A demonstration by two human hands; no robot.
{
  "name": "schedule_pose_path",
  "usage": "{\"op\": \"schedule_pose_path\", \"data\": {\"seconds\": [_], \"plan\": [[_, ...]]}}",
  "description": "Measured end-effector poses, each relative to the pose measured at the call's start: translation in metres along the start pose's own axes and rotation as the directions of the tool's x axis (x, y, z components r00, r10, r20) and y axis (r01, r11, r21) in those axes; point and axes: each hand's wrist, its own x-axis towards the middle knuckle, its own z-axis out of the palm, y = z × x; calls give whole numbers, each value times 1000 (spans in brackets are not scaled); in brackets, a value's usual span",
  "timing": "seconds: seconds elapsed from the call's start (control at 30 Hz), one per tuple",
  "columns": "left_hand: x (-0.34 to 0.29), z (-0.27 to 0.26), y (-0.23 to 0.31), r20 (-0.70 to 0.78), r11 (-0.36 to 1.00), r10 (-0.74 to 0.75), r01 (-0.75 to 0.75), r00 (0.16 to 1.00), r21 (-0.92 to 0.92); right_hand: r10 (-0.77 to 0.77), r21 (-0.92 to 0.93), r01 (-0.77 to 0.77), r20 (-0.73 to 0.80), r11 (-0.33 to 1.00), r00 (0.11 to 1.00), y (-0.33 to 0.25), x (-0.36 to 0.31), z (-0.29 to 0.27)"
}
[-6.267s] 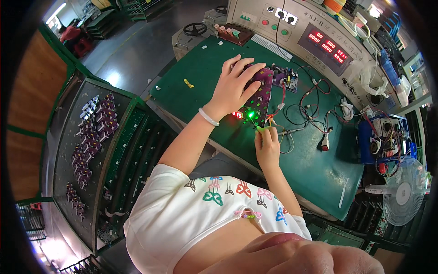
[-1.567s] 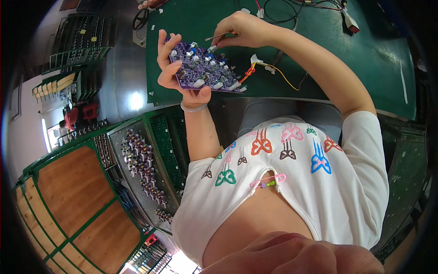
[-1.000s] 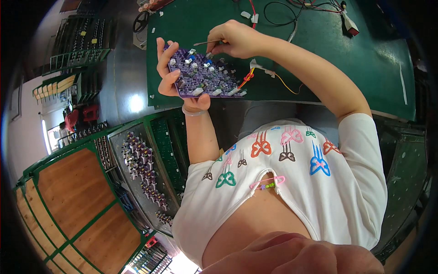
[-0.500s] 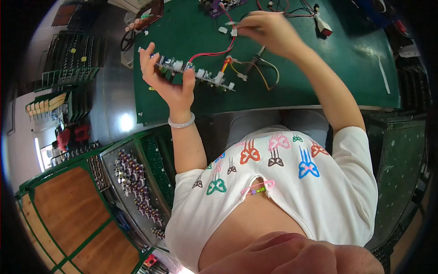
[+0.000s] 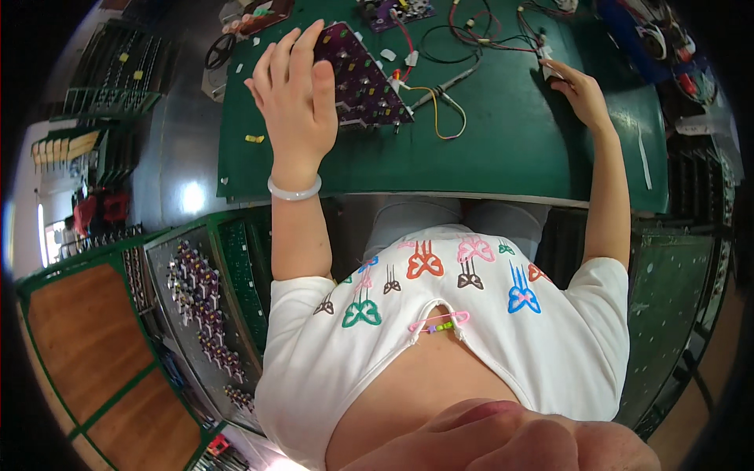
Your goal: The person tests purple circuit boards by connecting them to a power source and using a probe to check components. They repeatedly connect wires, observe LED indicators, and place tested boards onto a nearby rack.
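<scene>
My left hand [image 5: 297,106] is raised with its fingers stretched out, against the left edge of a purple circuit board [image 5: 365,82]. That board is tilted, showing a face dotted with small parts, and whether the hand bears any of its weight is unclear. Red wires [image 5: 407,39] and a yellow wire loop [image 5: 452,136] run from its right side, beside a grey pen-shaped probe [image 5: 459,78]. At the right, my right hand [image 5: 583,96] is closed on a small white switch box [image 5: 551,72] at the end of a cable; the fingers partly cover it.
Another purple board [image 5: 393,14] lies at the far edge of the green table [image 5: 510,157]. Black and red cables [image 5: 487,39] spread over its far side. A yellow piece [image 5: 254,139] and a white strip [image 5: 644,159] lie on it. At lower left stands a tray of purple boards [image 5: 204,306].
The board has turned from nearly edge-on to showing its purple face, and my left hand's fingers have straightened upward. My right hand has left the wire connector and moved right to the switch box.
</scene>
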Motion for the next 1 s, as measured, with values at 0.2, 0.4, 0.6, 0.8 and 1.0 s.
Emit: {"op": "schedule_pose_path", "data": {"seconds": [0.2, 0.4, 0.6, 0.8, 1.0], "plan": [[6, -3, -7, -36, 992, 128, -128, 991, 2, 106, -267, -128, -96, 955, 990, -76, 10, 0], [10, -18, 2, 90, 999, 51, -49, 995, -20, -529, -136, 515, -106, 846, 842, -190, 20, 68], [11, -21, -3, 89, 994, 92, -86, 992, -69, -621, -188, 597, -122, 780, 774, -246, 33, 121], [6, -22, -8, 77, 989, 116, -108, 990, -100, -672, -178, 648, -180, 740, 718, -246, 44, 132], [7, -22, -10, 79, 989, 106, -97, 991, -115, -638, -102, 635, -248, 765, 729, -246, 47, 140]]}}
